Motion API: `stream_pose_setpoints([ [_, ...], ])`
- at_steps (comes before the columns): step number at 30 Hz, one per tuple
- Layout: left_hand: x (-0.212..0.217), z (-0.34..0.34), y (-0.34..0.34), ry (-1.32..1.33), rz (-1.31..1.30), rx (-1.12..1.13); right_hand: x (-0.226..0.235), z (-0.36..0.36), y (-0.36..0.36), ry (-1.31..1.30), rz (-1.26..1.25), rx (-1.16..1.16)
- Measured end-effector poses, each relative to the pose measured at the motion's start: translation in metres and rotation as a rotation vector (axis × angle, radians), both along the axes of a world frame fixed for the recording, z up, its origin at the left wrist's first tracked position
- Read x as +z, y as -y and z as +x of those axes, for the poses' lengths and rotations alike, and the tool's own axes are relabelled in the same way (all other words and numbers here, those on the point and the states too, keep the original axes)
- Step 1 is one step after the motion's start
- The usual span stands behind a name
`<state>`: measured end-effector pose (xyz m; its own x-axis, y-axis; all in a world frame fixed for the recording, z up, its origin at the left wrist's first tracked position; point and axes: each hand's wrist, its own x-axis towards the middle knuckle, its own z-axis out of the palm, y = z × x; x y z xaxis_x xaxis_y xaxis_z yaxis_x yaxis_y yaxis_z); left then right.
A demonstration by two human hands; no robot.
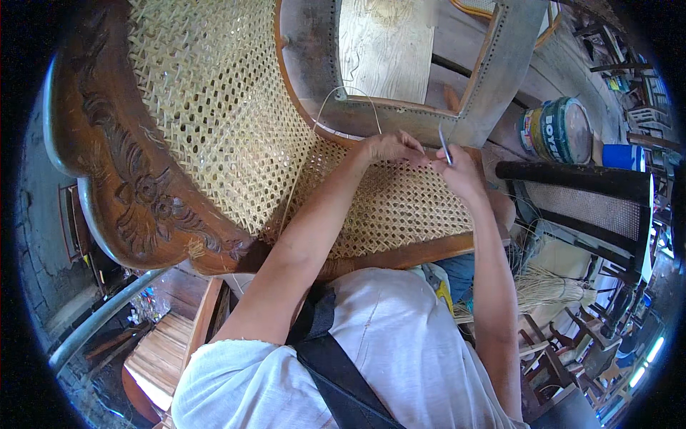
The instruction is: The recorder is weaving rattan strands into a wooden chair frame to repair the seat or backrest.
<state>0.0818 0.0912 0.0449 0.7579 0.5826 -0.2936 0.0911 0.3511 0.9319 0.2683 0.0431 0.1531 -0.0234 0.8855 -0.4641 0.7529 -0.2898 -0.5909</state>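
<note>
I look down into a crowded workshop with timber boards, stacked furniture and dark chairs off at three o'clock. At the centre lies the woven cane seat (400, 207) of a carved wooden chair (136, 186), its open hexagonal mesh running up into a caned back at eleven o'clock.

The thing in hand is a thin cane strand (341, 93), looping up over the seat's far rail at twelve o'clock and coming back down to the fingers. I judge it light, springy and smooth, liable to kink or split if bent sharply, so it is best held close to where it enters the weave. The left hand (389, 148) rests on the far edge of the seat with fingers curled, pinching the strand against the mesh. The right hand (457, 171) sits just beside it, fingertips closed on a slim metal tool (444, 145) that points upward.

Beyond the hands, an unfinished grey chair frame (493, 79) stands at one o'clock. Near it at two o'clock a round tin (561, 129) lies on its side; I cannot tell its contents. A blue tub (623, 156) sits just past it, contents hidden. A bundle of loose cane fibres (550, 286) lies at four o'clock.
</note>
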Motion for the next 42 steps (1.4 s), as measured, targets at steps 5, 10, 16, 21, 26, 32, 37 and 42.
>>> stream_pose_setpoints([
  [5,-0.014,-0.009,-0.008,-0.122,-0.124,-0.042,0.012,-0.015,0.005,0.327,-0.021,0.149],
  [10,-0.021,-0.012,-0.009,-0.215,-0.049,-0.094,0.041,-0.041,-0.008,0.429,-0.381,0.459],
  [16,-0.018,-0.013,-0.011,-0.242,-0.020,-0.099,0.016,-0.050,-0.005,0.500,-0.294,0.456],
  [21,-0.019,-0.011,-0.014,-0.330,0.232,-0.220,-0.019,-0.033,0.018,0.319,-0.123,0.314],
  [26,0.000,0.002,-0.008,-0.336,0.387,-0.287,-0.020,-0.018,0.014,0.114,-0.275,0.148],
  [32,-0.010,-0.013,-0.012,-0.335,0.208,-0.174,0.007,-0.022,0.010,0.343,-0.176,0.385],
  [37,-0.011,-0.008,-0.007,-0.371,0.351,-0.172,0.013,-0.031,0.002,0.342,-0.275,0.161],
  [42,-0.006,-0.010,-0.008,-0.504,0.407,-0.185,-0.034,-0.050,0.010,0.321,-0.134,0.108],
])
